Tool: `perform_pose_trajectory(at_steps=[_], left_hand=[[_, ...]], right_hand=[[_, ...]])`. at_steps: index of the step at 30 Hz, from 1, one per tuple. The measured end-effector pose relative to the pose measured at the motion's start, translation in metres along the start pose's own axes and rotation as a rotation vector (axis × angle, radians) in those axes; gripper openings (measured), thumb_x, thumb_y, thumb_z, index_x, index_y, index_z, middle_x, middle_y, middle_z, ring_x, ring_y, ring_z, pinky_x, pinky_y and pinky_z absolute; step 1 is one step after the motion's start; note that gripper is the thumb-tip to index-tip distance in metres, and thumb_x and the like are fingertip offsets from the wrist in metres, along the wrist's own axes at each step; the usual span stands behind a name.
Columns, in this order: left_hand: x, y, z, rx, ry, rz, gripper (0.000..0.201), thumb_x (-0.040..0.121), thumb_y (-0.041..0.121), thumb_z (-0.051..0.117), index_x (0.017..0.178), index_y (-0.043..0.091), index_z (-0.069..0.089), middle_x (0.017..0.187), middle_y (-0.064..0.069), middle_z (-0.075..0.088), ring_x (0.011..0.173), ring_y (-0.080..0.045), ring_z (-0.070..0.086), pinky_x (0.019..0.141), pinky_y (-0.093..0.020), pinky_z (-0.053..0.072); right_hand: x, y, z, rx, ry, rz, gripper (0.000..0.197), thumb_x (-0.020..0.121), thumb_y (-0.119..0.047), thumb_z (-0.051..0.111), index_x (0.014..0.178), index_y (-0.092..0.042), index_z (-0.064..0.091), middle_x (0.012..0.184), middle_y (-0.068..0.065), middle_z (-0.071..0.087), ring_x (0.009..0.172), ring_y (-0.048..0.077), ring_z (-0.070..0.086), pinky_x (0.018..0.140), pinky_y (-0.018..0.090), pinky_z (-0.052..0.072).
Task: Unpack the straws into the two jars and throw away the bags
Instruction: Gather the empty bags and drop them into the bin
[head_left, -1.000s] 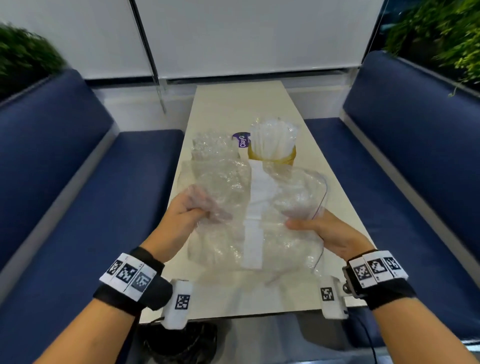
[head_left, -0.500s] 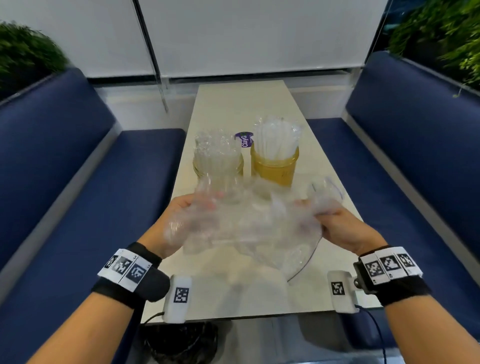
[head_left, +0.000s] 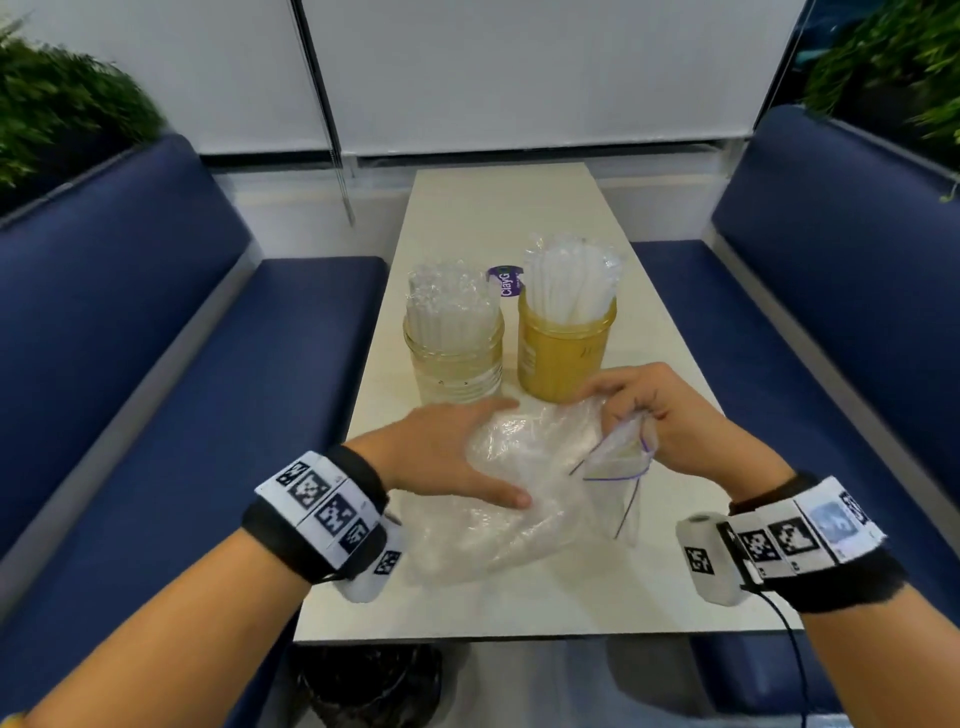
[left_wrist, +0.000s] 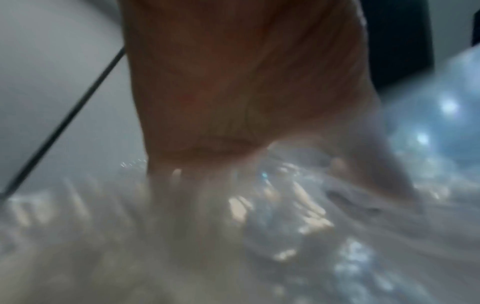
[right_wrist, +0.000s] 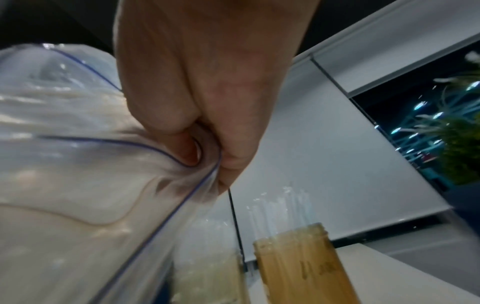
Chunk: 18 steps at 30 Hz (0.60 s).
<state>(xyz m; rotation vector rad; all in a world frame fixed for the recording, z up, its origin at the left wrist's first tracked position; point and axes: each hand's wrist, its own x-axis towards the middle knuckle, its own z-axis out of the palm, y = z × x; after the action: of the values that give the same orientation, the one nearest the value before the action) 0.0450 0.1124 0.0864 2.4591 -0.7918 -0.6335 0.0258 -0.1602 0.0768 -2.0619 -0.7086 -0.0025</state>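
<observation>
Here we are compacting the empty bags (head_left: 524, 493) for disposal; both jars already hold straws. Our left hand (head_left: 441, 457) lies flat, fingers straight, pressing the crumpled plastic onto the table (head_left: 519, 608). Our right hand (head_left: 670, 421) is curled, pinching the zip edge of the bags just inboard of its knuckles; the right wrist view confirms the blue seal line caught between thumb and fingers.

To do this step well, we keep the left palm down to expel air, and we fold the pinched edge toward it, gathering the film into one wad.

Just beyond our left fingertips stands the clear jar (head_left: 454, 358); beyond the right hand, the amber jar (head_left: 563, 353). We judge a forward sweep risks tipping them. Open tabletop lies behind both wrists, toward the near edge, so we draw the bundle back there.
</observation>
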Motion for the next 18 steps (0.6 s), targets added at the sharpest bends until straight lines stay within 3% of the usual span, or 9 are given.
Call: perform_pose_trajectory(at_steps=[2, 4, 6, 7, 10, 12, 15, 18], left_hand=[[0.01, -0.01, 0.004, 0.032, 0.008, -0.017, 0.062, 0.078, 0.057, 0.077, 0.129, 0.026, 0.06, 0.127, 0.006, 0.066, 0.112, -0.014, 0.061, 0.102, -0.038, 0.049], [0.014, -0.022, 0.002, 0.144, 0.109, -0.071, 0.039, 0.087, 0.043, 0.071, 0.114, 0.016, 0.068, 0.111, -0.003, 0.071, 0.098, -0.023, 0.065, 0.092, -0.043, 0.053], [0.014, -0.026, 0.001, 0.336, 0.171, -0.103, 0.034, 0.093, 0.037, 0.065, 0.12, 0.018, 0.066, 0.116, -0.006, 0.07, 0.1, -0.027, 0.064, 0.09, -0.04, 0.053], [0.015, -0.027, 0.001, 0.418, 0.206, -0.097, 0.033, 0.095, 0.037, 0.062, 0.124, 0.021, 0.064, 0.118, -0.006, 0.069, 0.102, -0.029, 0.064, 0.089, -0.04, 0.053], [0.023, -0.019, 0.002, 0.548, 0.258, -0.055, 0.033, 0.096, 0.037, 0.06, 0.128, 0.028, 0.062, 0.117, -0.006, 0.069, 0.102, -0.03, 0.065, 0.084, -0.04, 0.054], [0.027, -0.009, 0.001, 0.572, 0.281, -0.014, 0.028, 0.097, 0.034, 0.06, 0.123, 0.028, 0.064, 0.112, -0.005, 0.069, 0.1, -0.031, 0.065, 0.076, -0.036, 0.05], [0.014, -0.01, -0.011, 0.516, 0.321, -0.036, 0.02, 0.096, 0.032, 0.062, 0.115, 0.029, 0.067, 0.107, 0.001, 0.069, 0.101, -0.027, 0.065, 0.072, -0.03, 0.04], [-0.013, -0.037, -0.028, 0.164, 0.308, -0.094, 0.029, 0.091, 0.032, 0.069, 0.119, 0.033, 0.064, 0.108, 0.004, 0.069, 0.096, -0.02, 0.062, 0.079, -0.028, 0.043]], right_hand=[[0.003, -0.003, -0.013, -0.024, 0.007, 0.044, 0.035, 0.073, 0.013, 0.063, 0.073, -0.019, 0.077, 0.114, -0.001, 0.073, 0.107, 0.01, 0.067, 0.093, 0.031, 0.054], [-0.003, -0.008, -0.034, -0.047, -0.151, 0.201, 0.042, 0.08, 0.012, 0.07, 0.107, -0.019, 0.076, 0.125, -0.011, 0.068, 0.119, 0.006, 0.061, 0.102, 0.038, 0.049], [-0.009, -0.018, -0.048, 0.086, -0.296, 0.307, 0.072, 0.078, -0.004, 0.082, 0.139, -0.03, 0.055, 0.139, -0.018, 0.057, 0.132, 0.002, 0.049, 0.109, 0.034, 0.04], [-0.008, -0.026, -0.047, 0.103, -0.278, 0.313, 0.083, 0.075, -0.016, 0.086, 0.144, -0.037, 0.045, 0.143, -0.021, 0.051, 0.136, -0.001, 0.043, 0.112, 0.033, 0.035], [0.018, -0.036, -0.008, -0.291, -0.077, 0.237, 0.09, 0.062, -0.063, 0.083, 0.141, -0.046, 0.043, 0.143, -0.025, 0.046, 0.134, -0.003, 0.041, 0.114, 0.033, 0.034], [0.036, -0.029, 0.029, -0.603, -0.131, 0.177, 0.096, 0.054, -0.079, 0.075, 0.137, -0.041, 0.047, 0.136, -0.018, 0.055, 0.124, 0.006, 0.051, 0.105, 0.033, 0.041], [0.046, -0.001, 0.053, -0.773, -0.248, 0.289, 0.074, 0.066, -0.065, 0.077, 0.127, -0.031, 0.054, 0.117, -0.007, 0.066, 0.108, 0.019, 0.061, 0.082, 0.033, 0.048], [0.035, 0.03, 0.046, -0.703, -0.198, 0.39, 0.045, 0.083, -0.052, 0.072, 0.117, -0.024, 0.064, 0.107, 0.0, 0.069, 0.099, 0.024, 0.064, 0.082, 0.036, 0.052]])
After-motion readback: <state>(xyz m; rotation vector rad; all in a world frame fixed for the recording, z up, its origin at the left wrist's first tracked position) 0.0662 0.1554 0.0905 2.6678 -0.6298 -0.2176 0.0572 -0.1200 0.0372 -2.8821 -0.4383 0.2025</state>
